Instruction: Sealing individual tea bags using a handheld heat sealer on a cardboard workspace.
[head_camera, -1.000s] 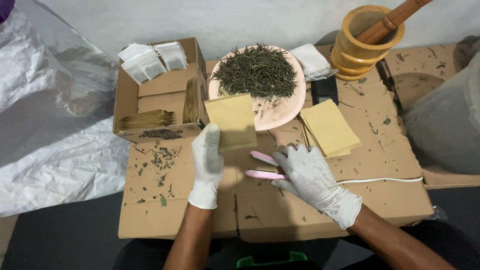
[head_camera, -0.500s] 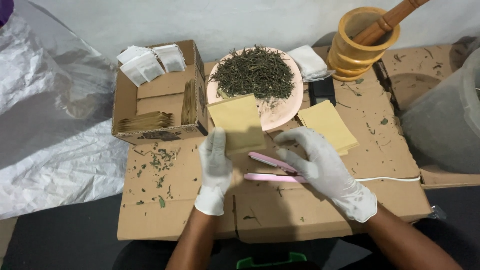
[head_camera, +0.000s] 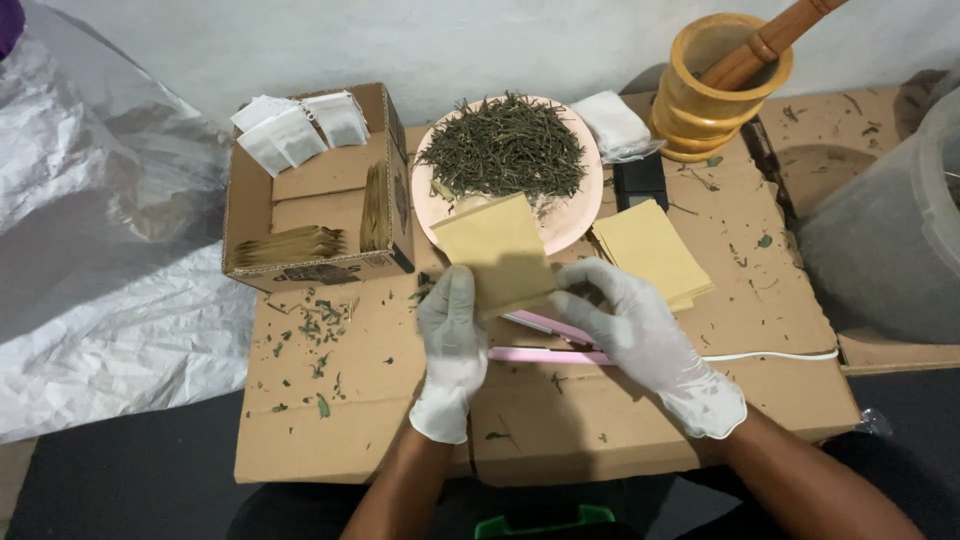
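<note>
Both hands wear white gloves. My left hand (head_camera: 452, 345) and my right hand (head_camera: 640, 335) together hold a flat tan paper pouch (head_camera: 495, 252) by its lower edge, just above a pink heat sealer (head_camera: 548, 340) lying on the cardboard. The pouch leans toward a pink plate (head_camera: 575, 215) heaped with dried green leaves (head_camera: 505, 150). A stack of more tan pouches (head_camera: 650, 250) lies right of the held one.
An open cardboard box (head_camera: 320, 190) at left holds tan pouches and white sachets (head_camera: 295, 125). A wooden mortar with pestle (head_camera: 715, 85) stands at the back right, a black device (head_camera: 640, 182) near it. A translucent container (head_camera: 890, 230) is at right, silver foil sheet (head_camera: 100, 260) at left.
My right hand has moved left from the pink sealer up to the pouch, so both hands now grip it. The pouch has shifted slightly down and right.
</note>
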